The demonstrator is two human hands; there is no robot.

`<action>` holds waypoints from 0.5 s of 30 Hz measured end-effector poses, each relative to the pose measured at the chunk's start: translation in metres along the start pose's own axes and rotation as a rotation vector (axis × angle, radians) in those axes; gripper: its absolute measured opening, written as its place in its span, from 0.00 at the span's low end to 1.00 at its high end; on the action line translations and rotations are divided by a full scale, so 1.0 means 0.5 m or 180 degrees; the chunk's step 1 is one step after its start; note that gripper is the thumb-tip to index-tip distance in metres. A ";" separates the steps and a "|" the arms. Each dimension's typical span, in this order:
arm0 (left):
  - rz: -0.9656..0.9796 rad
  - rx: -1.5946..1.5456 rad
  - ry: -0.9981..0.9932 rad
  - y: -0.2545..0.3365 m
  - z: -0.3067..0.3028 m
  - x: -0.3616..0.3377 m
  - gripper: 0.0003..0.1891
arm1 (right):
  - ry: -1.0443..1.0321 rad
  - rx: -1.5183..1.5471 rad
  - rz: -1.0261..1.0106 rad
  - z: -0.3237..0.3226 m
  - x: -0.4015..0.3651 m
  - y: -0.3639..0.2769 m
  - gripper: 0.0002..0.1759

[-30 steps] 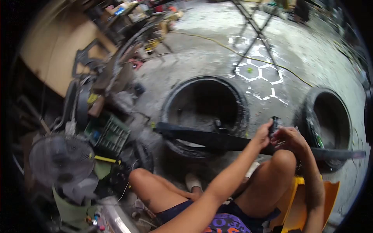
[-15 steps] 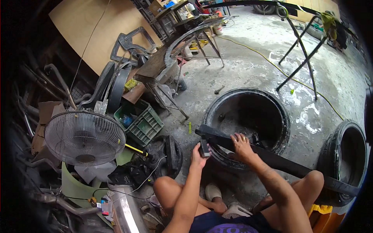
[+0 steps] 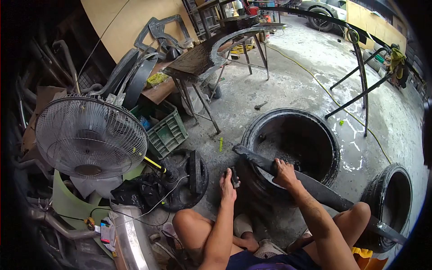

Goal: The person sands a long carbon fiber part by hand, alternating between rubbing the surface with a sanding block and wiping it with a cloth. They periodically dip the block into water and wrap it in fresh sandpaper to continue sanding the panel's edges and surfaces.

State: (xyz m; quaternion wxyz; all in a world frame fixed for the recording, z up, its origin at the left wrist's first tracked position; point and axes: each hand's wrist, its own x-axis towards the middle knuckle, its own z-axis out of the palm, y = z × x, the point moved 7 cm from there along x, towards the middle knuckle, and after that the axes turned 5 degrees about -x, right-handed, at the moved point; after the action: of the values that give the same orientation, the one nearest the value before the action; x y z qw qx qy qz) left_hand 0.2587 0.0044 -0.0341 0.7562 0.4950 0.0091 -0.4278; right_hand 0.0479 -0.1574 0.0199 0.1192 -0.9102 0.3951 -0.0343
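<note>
A small dark rectangular block, possibly a sanding block, is in my left hand, fingers closed around it, just left of the panel's near end. My right hand is curled over the upper edge of a long dark panel, its fingertips partly hidden. The panel slants from the middle of the view down to the lower right. It lies across the near rim of a large black tire and passes over my right leg toward a second tire.
A stand fan and a green crate are at left. Behind the crate, a curved panel rests on metal stands. A yellow cord runs over the floor. A metal cylinder lies near my left knee.
My right hand has gone from fingers spread flat on the panel to curled over its edge. My left hand has drawn slightly down and away with the block. The camera view has shifted.
</note>
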 end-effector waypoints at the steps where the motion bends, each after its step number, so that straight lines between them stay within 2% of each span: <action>1: 0.0610 0.0289 0.0102 0.032 0.006 -0.005 0.18 | 0.0004 -0.0013 0.0011 -0.012 -0.011 -0.005 0.50; 2: 0.1215 0.0584 0.0198 0.061 0.016 -0.017 0.18 | -0.0271 0.0088 0.0059 -0.012 -0.026 -0.008 0.51; 3: 0.1208 0.0581 0.0166 0.075 0.033 -0.031 0.18 | -0.0533 0.0190 0.0111 -0.009 -0.037 -0.006 0.52; 5: 0.2406 0.2021 0.0060 0.144 0.093 -0.089 0.19 | -0.0463 0.0238 -0.0112 0.020 -0.070 0.001 0.53; 7: 0.2918 0.2659 0.0200 0.156 0.122 -0.107 0.20 | -0.0355 0.0130 -0.0040 0.028 -0.103 -0.006 0.52; 9: 0.3155 0.3132 0.0083 0.159 0.148 -0.109 0.19 | -0.0275 0.0020 -0.0027 0.042 -0.115 -0.021 0.52; 10: 0.3115 0.3334 -0.0111 0.159 0.161 -0.103 0.21 | -0.0195 -0.0124 -0.0003 0.046 -0.122 -0.028 0.51; 11: 0.3115 0.3388 -0.0115 0.163 0.163 -0.093 0.21 | -0.0201 -0.0072 -0.0002 0.054 -0.126 -0.035 0.51; 13: 0.3221 0.4223 -0.0159 0.139 0.163 -0.042 0.24 | -0.0149 -0.0181 0.0037 0.069 -0.125 -0.037 0.52; 15: 0.3150 0.4410 -0.0147 0.104 0.150 -0.034 0.22 | -0.0251 -0.0056 0.0010 0.070 -0.128 -0.041 0.51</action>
State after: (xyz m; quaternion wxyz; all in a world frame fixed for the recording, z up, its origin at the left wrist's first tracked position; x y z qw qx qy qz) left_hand 0.2513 -0.0341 0.0502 0.3825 0.7841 -0.4876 0.0331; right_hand 0.0240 -0.0906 -0.0070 0.1267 -0.9113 0.3918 0.0052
